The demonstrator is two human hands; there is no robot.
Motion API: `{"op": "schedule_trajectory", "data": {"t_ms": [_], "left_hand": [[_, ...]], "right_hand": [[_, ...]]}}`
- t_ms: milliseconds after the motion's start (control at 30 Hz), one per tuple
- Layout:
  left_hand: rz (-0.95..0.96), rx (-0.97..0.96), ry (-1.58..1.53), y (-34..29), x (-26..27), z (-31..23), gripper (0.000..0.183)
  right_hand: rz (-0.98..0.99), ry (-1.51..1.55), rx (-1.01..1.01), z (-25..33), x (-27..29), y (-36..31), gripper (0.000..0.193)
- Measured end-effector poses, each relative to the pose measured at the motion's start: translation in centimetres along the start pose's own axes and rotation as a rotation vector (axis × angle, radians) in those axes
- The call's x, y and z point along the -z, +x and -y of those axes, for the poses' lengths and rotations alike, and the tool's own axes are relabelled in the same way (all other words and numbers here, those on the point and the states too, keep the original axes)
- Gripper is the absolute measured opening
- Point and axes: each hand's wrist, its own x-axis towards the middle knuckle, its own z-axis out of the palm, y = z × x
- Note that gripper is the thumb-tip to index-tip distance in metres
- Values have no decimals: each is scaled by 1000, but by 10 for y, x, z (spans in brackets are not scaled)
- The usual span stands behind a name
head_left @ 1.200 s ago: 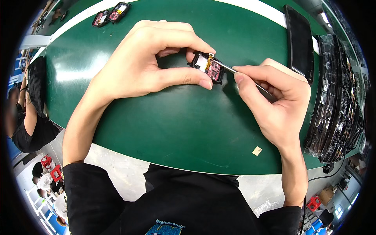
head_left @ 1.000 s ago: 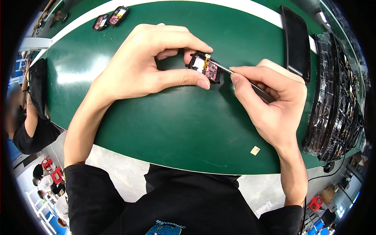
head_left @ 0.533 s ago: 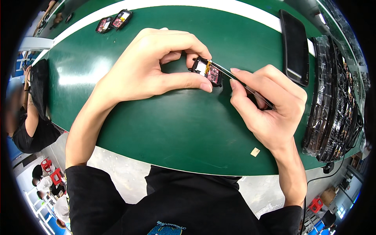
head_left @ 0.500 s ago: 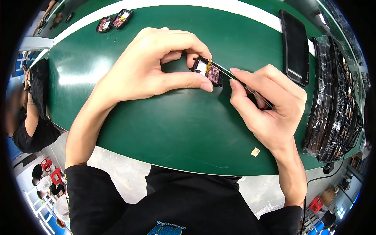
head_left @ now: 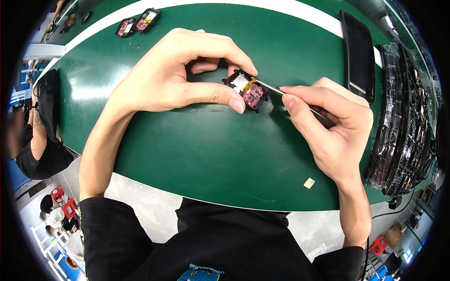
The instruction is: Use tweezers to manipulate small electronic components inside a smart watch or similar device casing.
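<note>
My left hand (head_left: 176,72) is closed on a small black watch case (head_left: 256,95), pinching its sides between thumb and fingers. The case lies open toward me, showing a red circuit board, a silvery-white block and a strip of yellow tape. In my right hand (head_left: 335,124) is a pair of metal tweezers (head_left: 271,88), gripped between thumb and fingers. The tips reach the upper edge of the case beside the yellow tape; whether they pinch anything is too small to tell. Two similar open watch cases (head_left: 146,21) (head_left: 125,28) rest at the far left of the green table (head_left: 211,154).
Stacked clear plastic trays (head_left: 391,117) holding dark parts stand along the right side. A black flat tray-like slab (head_left: 358,56) lies behind them. A small paper label (head_left: 309,183) is near the front edge. A black cable (head_left: 393,213) hangs at right; another person (head_left: 40,145) sits at left.
The watch case has turned slightly clockwise in my left hand, baring more of the red board. My right hand with the tweezers has shifted a little to the right.
</note>
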Motion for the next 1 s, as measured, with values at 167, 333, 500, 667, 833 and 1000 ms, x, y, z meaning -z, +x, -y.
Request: {"op": "schedule_trajectory", "data": {"t_ms": [167, 333, 500, 667, 833, 1000], "left_hand": [[-4, -31, 22, 0, 0, 1, 57], [-11, -56, 24, 0, -2, 2, 56], [-2, -50, 34, 1, -4, 0, 55], [3, -103, 54, 2, -4, -2, 51], [32, -87, 107, 1, -1, -7, 49], [17, -107, 108, 2, -3, -6, 48]], "right_hand": [[4, -5, -7, -2, 0, -1, 14], [16, -26, -9, -1, 0, -1, 14], [10, -32, 15, -2, -3, 1, 14], [6, -60, 40, -2, -3, 1, 15], [-9, -55, 31, -1, -4, 1, 16], [-60, -19, 78, -8, -8, 0, 11]]}}
